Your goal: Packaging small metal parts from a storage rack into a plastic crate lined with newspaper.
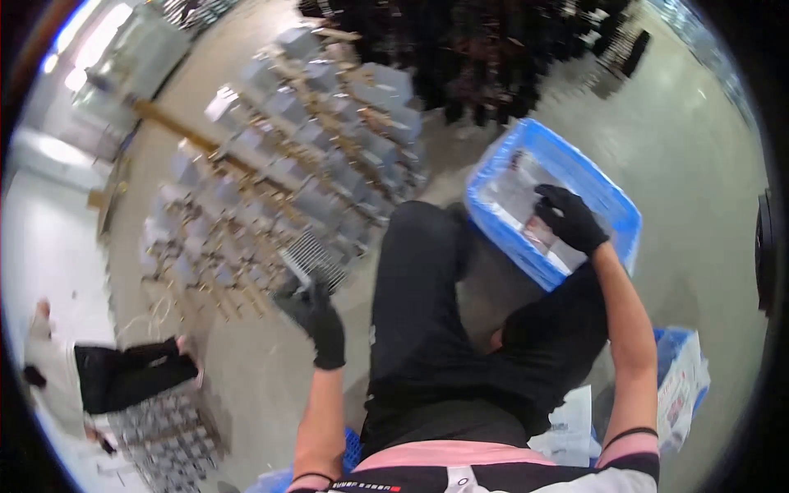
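Both my hands wear dark gloves. My left hand [319, 322] is closed at the lower edge of a grey finned metal piece [312, 259], which looks like a heat sink. This piece is tilted beside a rack full of similar grey parts. Over a blue plastic basket [552, 133] on my right is my right hand [571, 220], its fingers bent and the thumb apart, with nothing visible between them. Inside the basket lie clear or greyish plastic wrapping [511, 195] and some reddish-brown pieces, partly covered by that hand.
The rack [308, 131] holds many grey blocks on brownish bars, left and ahead of my knees. Dark hanging parts [485, 57] fill the far side. Another person in black trousers [131, 374] is at lower left, near stacked grey parts [168, 435]. A white-and-blue bag [678, 390] stands lower right.
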`<control>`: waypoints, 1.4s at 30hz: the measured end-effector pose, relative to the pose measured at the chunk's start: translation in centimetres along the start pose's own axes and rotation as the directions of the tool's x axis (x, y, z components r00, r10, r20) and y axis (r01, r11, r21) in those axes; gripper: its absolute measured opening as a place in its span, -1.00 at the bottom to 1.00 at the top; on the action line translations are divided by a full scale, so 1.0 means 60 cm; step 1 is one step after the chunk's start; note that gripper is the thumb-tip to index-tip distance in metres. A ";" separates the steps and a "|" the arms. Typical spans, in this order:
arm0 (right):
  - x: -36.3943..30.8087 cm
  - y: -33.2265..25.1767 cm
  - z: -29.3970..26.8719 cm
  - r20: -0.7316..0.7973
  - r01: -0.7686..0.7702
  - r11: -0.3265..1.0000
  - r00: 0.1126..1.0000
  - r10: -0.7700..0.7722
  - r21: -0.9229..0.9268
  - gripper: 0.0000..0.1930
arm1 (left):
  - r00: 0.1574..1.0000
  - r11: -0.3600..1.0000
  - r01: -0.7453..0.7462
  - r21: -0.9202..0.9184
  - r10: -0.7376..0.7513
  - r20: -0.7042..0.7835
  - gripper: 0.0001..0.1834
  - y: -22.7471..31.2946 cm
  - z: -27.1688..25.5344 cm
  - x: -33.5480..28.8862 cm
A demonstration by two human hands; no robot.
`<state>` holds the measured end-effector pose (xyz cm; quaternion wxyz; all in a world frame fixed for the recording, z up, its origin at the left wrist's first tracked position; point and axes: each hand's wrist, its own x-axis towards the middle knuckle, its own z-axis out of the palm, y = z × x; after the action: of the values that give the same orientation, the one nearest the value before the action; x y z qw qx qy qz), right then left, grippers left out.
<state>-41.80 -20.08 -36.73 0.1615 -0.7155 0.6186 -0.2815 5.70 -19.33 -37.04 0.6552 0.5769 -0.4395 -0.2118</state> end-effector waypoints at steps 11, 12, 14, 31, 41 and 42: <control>-0.019 -0.267 -0.037 0.134 -0.165 0.576 0.986 0.096 0.801 -0.28 | 0.401 0.803 -0.596 0.015 0.282 0.872 -0.52 0.223 0.253 -0.058; -0.015 -0.260 -0.028 0.167 -0.249 0.447 0.962 0.215 0.859 -0.25 | 0.419 0.691 -0.723 0.014 0.423 0.803 -0.43 0.199 0.268 -0.081; -0.010 -0.219 -0.016 0.217 -0.333 0.312 0.910 0.352 0.890 -0.21 | 0.410 0.581 -0.813 0.017 0.553 0.725 -0.32 0.174 0.288 -0.098; 0.214 0.440 0.216 0.055 -0.417 0.819 0.879 0.474 -0.395 -0.28 | -0.116 0.778 -0.586 -0.224 0.193 0.974 -0.60 0.139 0.344 -0.038; 0.254 0.400 0.249 0.023 -0.458 0.681 0.821 0.571 -0.572 -0.33 | -0.209 0.765 -0.605 -0.221 0.116 0.971 -0.66 0.148 0.362 -0.023; 0.255 0.396 0.250 0.017 -0.472 0.662 0.807 0.591 -0.582 -0.35 | -0.212 0.765 -0.605 -0.222 0.114 0.971 -0.66 0.148 0.363 -0.022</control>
<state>-50.49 -41.11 -59.25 0.0865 -0.5420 0.8347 0.0443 -14.92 -28.54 -30.25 0.0441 0.1774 -0.9445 -0.2730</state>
